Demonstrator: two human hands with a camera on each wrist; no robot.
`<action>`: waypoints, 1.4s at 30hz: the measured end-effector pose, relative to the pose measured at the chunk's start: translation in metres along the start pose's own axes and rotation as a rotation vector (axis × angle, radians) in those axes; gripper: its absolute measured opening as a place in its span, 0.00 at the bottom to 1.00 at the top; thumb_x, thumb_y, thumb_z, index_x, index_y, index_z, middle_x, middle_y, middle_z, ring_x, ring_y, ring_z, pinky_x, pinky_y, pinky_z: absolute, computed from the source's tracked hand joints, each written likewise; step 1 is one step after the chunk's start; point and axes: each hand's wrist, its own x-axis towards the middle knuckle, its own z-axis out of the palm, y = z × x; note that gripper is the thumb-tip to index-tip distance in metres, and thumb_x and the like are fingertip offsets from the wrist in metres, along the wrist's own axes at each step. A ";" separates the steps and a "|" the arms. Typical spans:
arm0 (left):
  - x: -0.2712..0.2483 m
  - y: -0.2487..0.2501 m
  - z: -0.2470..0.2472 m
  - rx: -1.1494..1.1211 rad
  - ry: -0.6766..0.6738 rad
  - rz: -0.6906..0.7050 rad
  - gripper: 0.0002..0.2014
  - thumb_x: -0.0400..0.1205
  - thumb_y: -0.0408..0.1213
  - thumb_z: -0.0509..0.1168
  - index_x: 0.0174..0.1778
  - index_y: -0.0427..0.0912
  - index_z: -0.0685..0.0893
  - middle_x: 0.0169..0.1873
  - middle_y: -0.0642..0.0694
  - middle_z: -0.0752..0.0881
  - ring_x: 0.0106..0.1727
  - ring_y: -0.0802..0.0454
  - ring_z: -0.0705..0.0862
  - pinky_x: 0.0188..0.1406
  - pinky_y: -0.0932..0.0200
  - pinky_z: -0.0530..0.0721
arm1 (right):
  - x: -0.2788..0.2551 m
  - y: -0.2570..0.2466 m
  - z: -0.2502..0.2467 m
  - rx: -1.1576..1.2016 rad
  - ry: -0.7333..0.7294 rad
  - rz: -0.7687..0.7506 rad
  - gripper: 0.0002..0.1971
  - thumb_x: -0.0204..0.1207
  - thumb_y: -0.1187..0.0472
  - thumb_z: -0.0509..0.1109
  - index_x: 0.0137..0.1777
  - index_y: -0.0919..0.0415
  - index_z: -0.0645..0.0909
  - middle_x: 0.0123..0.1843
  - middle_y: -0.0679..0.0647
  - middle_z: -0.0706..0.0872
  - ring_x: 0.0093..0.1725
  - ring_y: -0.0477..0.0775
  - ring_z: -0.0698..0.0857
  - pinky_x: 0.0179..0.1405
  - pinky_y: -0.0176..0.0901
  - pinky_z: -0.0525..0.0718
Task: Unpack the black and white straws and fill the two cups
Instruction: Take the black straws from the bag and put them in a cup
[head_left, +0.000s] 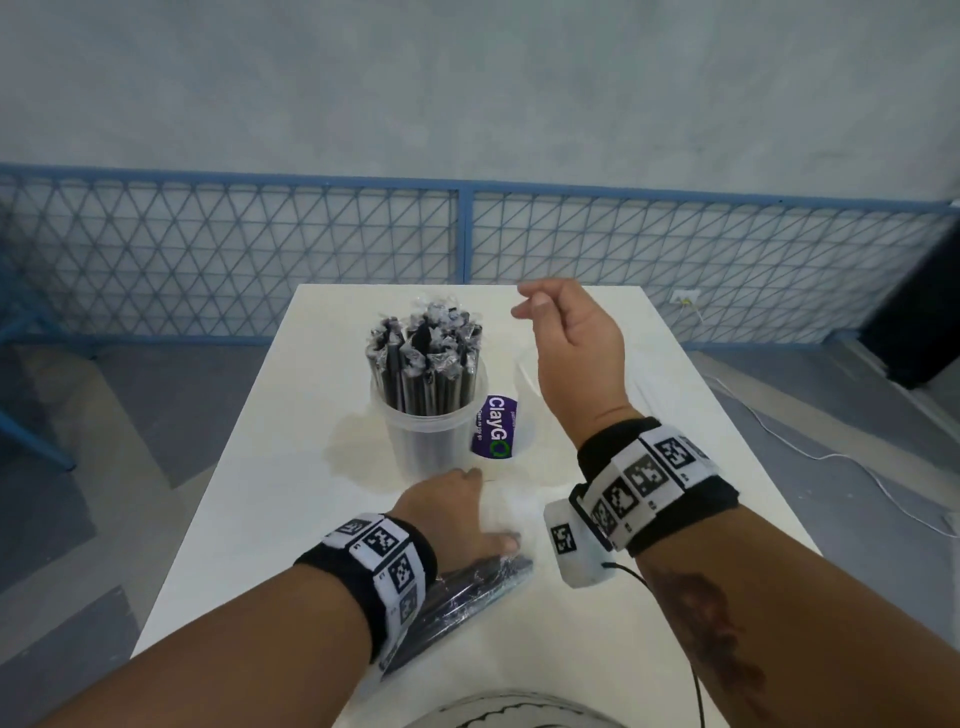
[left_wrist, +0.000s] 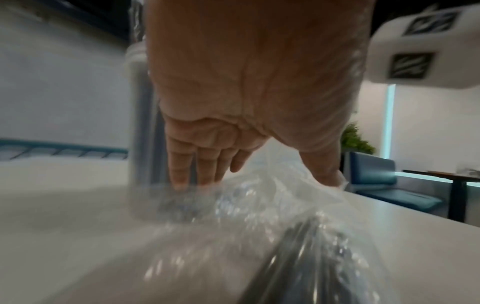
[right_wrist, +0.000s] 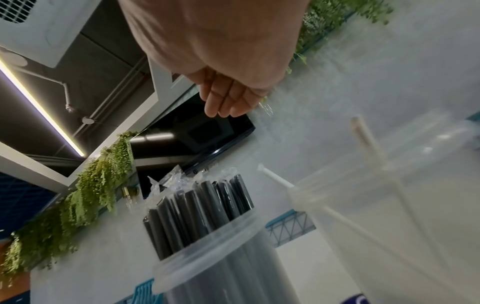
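A clear cup packed with wrapped black straws stands mid-table. Just right of it is a second clear cup with a purple label; the right wrist view shows a few white straws leaning in that cup. My right hand hovers above this cup, fingers loosely bent, holding nothing. My left hand lies with straight fingers on a clear plastic bag of black straws near the front edge. In the left wrist view the bag is crumpled under the fingers.
The white table ends at a blue mesh railing behind. A white cable runs on the floor at the right. A dark chair stands beyond the table's right side.
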 end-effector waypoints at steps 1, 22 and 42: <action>0.002 -0.003 0.006 -0.029 -0.057 -0.066 0.47 0.71 0.71 0.69 0.76 0.41 0.67 0.68 0.42 0.82 0.68 0.42 0.83 0.66 0.45 0.82 | -0.005 0.002 -0.004 0.004 -0.009 0.022 0.10 0.84 0.62 0.61 0.51 0.50 0.84 0.41 0.41 0.89 0.38 0.35 0.81 0.44 0.26 0.77; -0.001 0.010 -0.052 -1.543 -0.118 0.211 0.20 0.74 0.14 0.62 0.44 0.40 0.94 0.54 0.37 0.93 0.61 0.42 0.90 0.71 0.45 0.80 | -0.004 -0.021 -0.075 -0.183 -0.434 0.254 0.08 0.80 0.61 0.68 0.45 0.50 0.88 0.44 0.47 0.91 0.41 0.43 0.88 0.35 0.27 0.77; -0.002 0.031 -0.044 -1.611 0.020 0.074 0.29 0.66 0.38 0.77 0.59 0.24 0.84 0.55 0.26 0.88 0.62 0.31 0.87 0.73 0.36 0.79 | -0.007 -0.058 -0.047 -1.186 -1.393 0.227 0.21 0.74 0.56 0.75 0.66 0.59 0.81 0.55 0.52 0.86 0.56 0.57 0.85 0.60 0.51 0.85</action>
